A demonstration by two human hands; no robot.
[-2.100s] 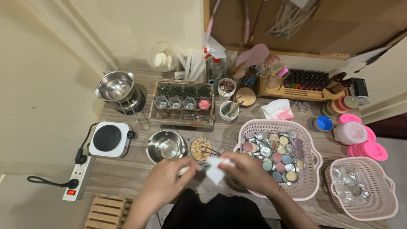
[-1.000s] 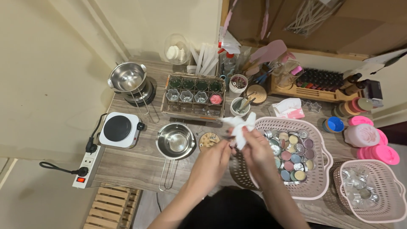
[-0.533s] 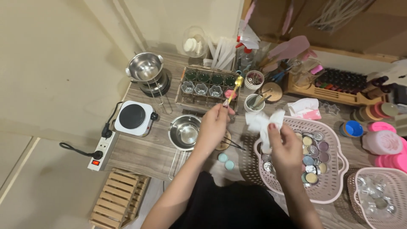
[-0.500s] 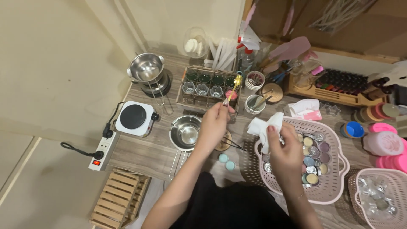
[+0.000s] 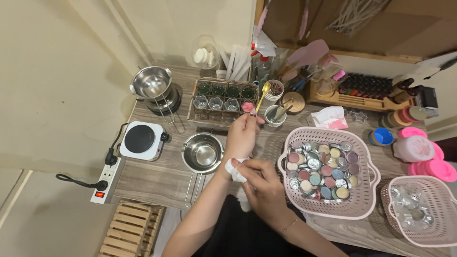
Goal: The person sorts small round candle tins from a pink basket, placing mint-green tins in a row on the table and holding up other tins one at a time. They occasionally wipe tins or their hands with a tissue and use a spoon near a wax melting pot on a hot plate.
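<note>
Since half a second ago the right hand (image 5: 263, 186) has dropped from above the pink basket (image 5: 328, 209) toward the table's near edge, and now presses its white tissue (image 5: 234, 170) against the wrist of the left hand (image 5: 242, 135). The left hand has stayed near the middle of the table, its gold spoon (image 5: 261, 96) pointing up and away as before.

Left hand: fingers closed tight round the lower end of the spoon handle, pinch grip, bowl uppermost, over the gap between the wire rack of small glass cups (image 5: 223, 100) and the white cup of tools (image 5: 275, 115). Holding the bowl high and tilted away probably keeps any residue off the table while the wrist is wiped.

Right hand: fingers curled, gripping the crumpled tissue between thumb and fingertips; the tissue touches the left wrist. Not open at all.

Surroundings: steel saucepan (image 5: 202, 153) just left of the left forearm, handle toward the near edge. White hotplate (image 5: 141, 140) further left, power strip (image 5: 105, 181) at the near left corner. Second steel pot (image 5: 152, 84) on a burner at the far left. The pink basket, filled with small round tins, sits right of the hands; a second basket (image 5: 421, 233), holding clear pieces, sits at the near right corner.
</note>
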